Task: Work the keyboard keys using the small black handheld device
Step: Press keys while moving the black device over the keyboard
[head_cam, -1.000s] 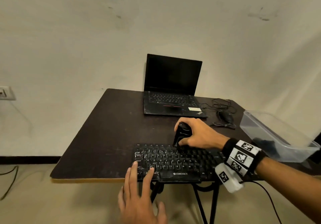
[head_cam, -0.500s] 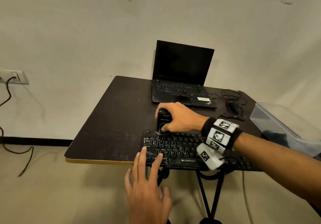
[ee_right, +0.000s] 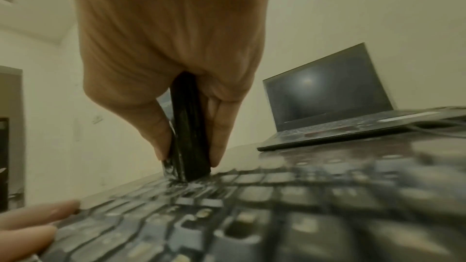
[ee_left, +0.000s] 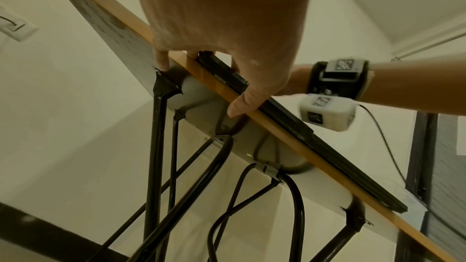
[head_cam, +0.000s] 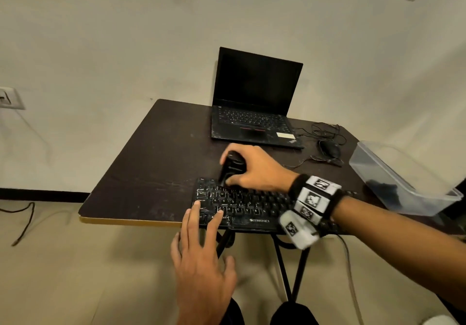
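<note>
A black keyboard [head_cam: 252,206] with worn white legends lies along the table's near edge. My right hand [head_cam: 252,168] grips the small black handheld device [head_cam: 230,168] upright, its lower end on the keys at the keyboard's far left rows. The right wrist view shows the device [ee_right: 190,130] pinched between thumb and fingers, its tip touching the keyboard [ee_right: 252,216]. My left hand [head_cam: 201,249] lies flat with straight fingers on the keyboard's near left corner. Seen from the left wrist, the left hand [ee_left: 227,47] reaches over the table edge [ee_left: 277,132].
An open black laptop [head_cam: 254,103] with a dark screen stands at the table's back. A wired mouse [head_cam: 330,148] and its cable lie to its right. A clear plastic tub [head_cam: 401,181] overhangs the right side. Black folding legs [ee_left: 156,146] run beneath the table.
My right hand with the device has slid left along the keyboard's far rows. The left hand stays on the near left corner. The head view has shifted.
</note>
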A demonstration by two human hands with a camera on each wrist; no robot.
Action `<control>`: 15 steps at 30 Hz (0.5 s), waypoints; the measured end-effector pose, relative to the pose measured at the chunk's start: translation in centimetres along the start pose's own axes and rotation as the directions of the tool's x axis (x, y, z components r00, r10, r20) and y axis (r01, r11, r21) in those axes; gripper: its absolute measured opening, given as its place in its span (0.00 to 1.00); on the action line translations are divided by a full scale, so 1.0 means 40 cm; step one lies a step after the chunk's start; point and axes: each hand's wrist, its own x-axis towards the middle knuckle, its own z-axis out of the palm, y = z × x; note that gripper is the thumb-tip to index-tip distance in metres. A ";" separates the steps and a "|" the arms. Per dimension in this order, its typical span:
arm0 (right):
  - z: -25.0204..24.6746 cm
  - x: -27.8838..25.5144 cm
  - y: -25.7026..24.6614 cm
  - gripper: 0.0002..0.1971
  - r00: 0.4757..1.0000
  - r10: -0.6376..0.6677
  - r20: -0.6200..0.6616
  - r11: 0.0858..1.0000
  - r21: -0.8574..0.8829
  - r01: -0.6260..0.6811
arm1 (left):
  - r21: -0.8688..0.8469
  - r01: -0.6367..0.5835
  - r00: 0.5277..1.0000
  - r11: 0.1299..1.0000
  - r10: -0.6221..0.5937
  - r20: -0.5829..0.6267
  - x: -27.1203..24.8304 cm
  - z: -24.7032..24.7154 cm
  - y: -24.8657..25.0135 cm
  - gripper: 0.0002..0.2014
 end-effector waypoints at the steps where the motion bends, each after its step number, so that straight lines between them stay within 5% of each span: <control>1: 0.027 0.034 -0.031 0.21 0.999 -0.032 -0.001 0.999 0.012 0.032 | 0.007 0.004 1.000 1.000 -0.004 0.005 0.000 -0.001 -0.002 0.51; 7: 0.064 0.099 -0.104 0.20 0.995 -0.080 0.057 0.997 -0.012 0.081 | 0.024 -0.003 1.000 1.000 0.002 0.008 0.000 -0.007 -0.010 0.48; 15: -0.105 -0.116 0.120 0.22 0.976 0.215 -0.018 0.971 -0.104 -0.216 | 0.003 0.005 0.999 1.000 -0.005 -0.034 -0.004 0.002 0.002 0.45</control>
